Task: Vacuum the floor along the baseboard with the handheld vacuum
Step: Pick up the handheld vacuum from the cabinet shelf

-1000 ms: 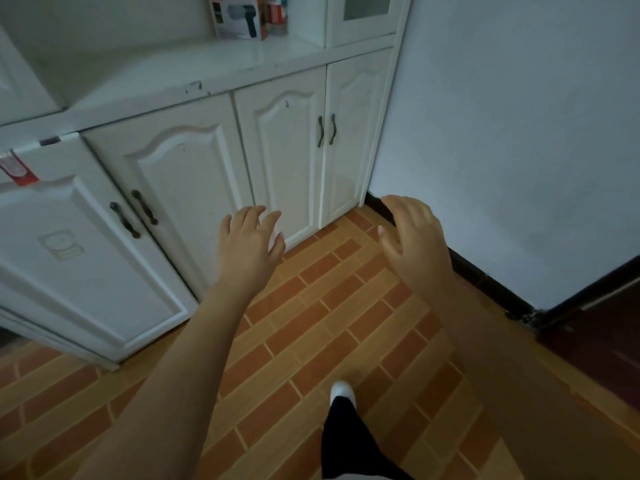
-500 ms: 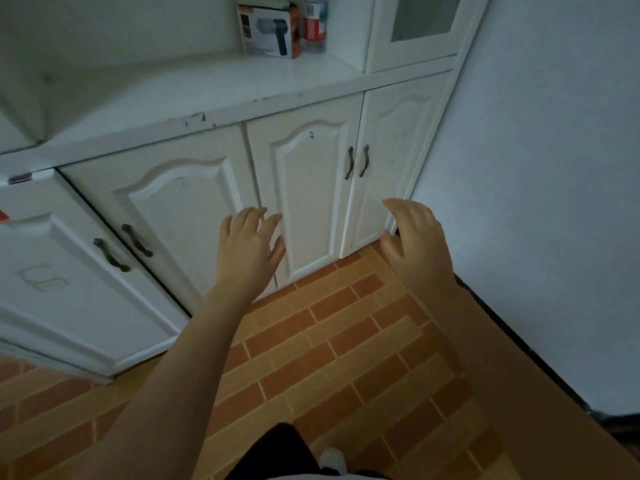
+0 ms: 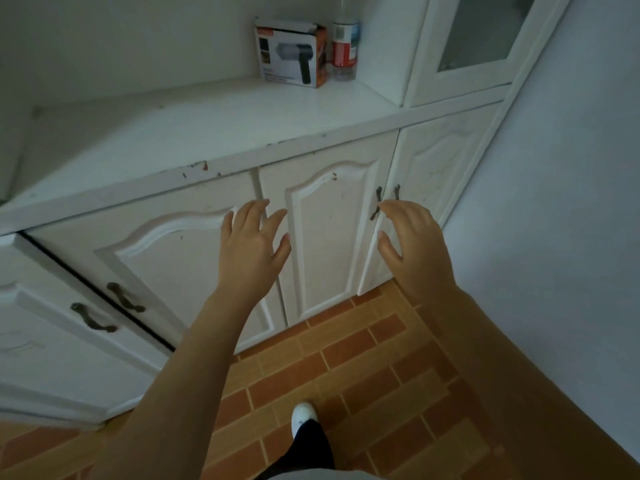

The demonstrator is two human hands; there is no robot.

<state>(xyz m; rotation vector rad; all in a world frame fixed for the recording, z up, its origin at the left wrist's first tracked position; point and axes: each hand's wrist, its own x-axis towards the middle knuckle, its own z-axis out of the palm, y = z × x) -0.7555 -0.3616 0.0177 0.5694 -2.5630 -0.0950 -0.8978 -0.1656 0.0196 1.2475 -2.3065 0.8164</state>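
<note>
presently both hands, left hand (image 3: 252,244) and right hand (image 3: 414,244), spread wide and empty before the cabinet doors (image 3: 329,237); vacuum box (image 3: 291,51) sits boxed on the table (image 3: 207,133), likely the reach target.

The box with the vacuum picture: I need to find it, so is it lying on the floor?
No, the box stands on the white countertop beside a bottle.

both bare arms reach forward, palms down; the left hand (image 3: 252,244) is empty, fingers spread and slightly curled; the right hand (image 3: 412,244), empty too, has fingers arched downward; a white-shoed foot (image 3: 304,415) steps forward below
</note>
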